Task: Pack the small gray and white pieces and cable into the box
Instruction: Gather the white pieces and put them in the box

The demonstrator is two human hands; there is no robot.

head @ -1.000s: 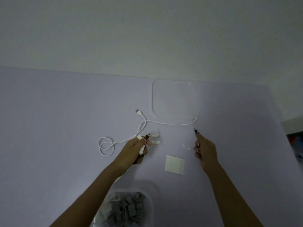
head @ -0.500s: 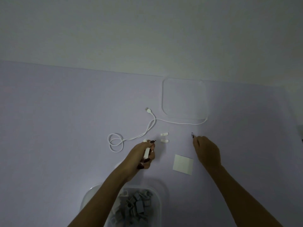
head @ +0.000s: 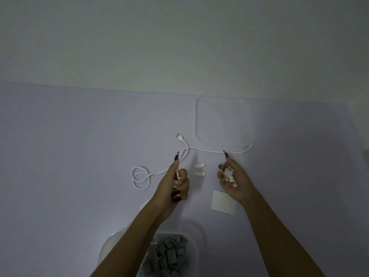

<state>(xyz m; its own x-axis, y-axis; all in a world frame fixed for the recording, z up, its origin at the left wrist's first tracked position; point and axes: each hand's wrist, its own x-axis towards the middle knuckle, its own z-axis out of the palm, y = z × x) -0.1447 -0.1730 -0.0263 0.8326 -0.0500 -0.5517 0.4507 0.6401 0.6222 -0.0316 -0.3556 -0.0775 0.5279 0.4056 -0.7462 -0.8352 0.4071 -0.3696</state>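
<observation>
Hands both loaded: left hand [head: 174, 181] pinches white pieces [head: 177, 177], right hand [head: 232, 179] cups more in curled fingers, likely gathering for one drop. Two pieces [head: 200, 170] lie between hands. Cable [head: 159, 171] on table, unpacked. Box [head: 179, 254], near person, holds gray pieces.

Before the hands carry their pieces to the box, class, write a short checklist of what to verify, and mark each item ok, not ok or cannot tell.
1. Box open, gray pieces inside: ok.
2. Right hand holds its white pieces securely: ok.
3. Left hand grips a white piece: ok.
4. All loose pieces collected: not ok, two white pieces lie on the table.
5. Cable packed: not ok, spread on the table.
6. Room left in the box: cannot tell.
</observation>
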